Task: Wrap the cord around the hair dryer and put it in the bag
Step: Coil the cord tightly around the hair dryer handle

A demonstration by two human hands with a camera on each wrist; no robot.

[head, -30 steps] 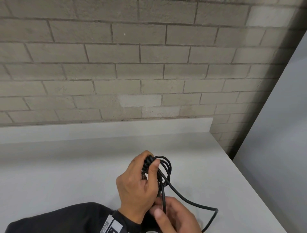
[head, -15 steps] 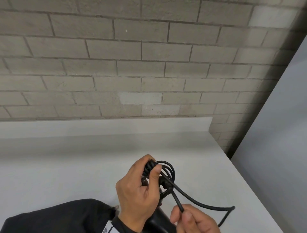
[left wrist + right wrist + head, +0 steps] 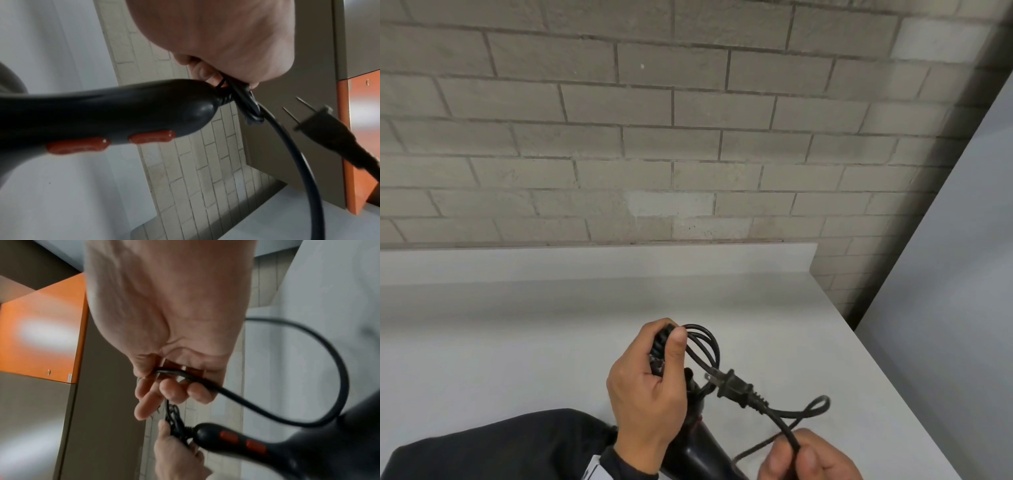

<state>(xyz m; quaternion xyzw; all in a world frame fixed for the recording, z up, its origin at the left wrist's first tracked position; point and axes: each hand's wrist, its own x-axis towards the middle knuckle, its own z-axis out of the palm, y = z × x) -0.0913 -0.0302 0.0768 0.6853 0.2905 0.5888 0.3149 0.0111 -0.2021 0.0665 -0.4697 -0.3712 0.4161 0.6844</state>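
A black hair dryer (image 3: 698, 448) with orange-red buttons (image 3: 152, 137) hangs over the table's near edge, handle pointing away from me. My left hand (image 3: 667, 346) grips several coiled loops of the black cord (image 3: 709, 346) bunched at the handle's end (image 3: 197, 113). The two-pin plug (image 3: 736, 385) hovers just right of the coil, pins toward it. My right hand (image 3: 796, 452) pinches the cord a short way behind the plug, fingers curled round the cord (image 3: 185, 374). A slack loop (image 3: 818, 407) curls beyond it. The black bag (image 3: 500, 445) lies at the lower left.
The white table (image 3: 517, 342) meets a low white upstand and a grey brick wall (image 3: 688, 137) at the back. Its right edge runs diagonally beside a grey panel (image 3: 945, 308). An orange cabinet edge (image 3: 357, 146) shows in the wrist views.
My right hand has slid rightward along the cord toward its end, and the plug has come into view beside the coil. The left hand keeps its grip on the loops.
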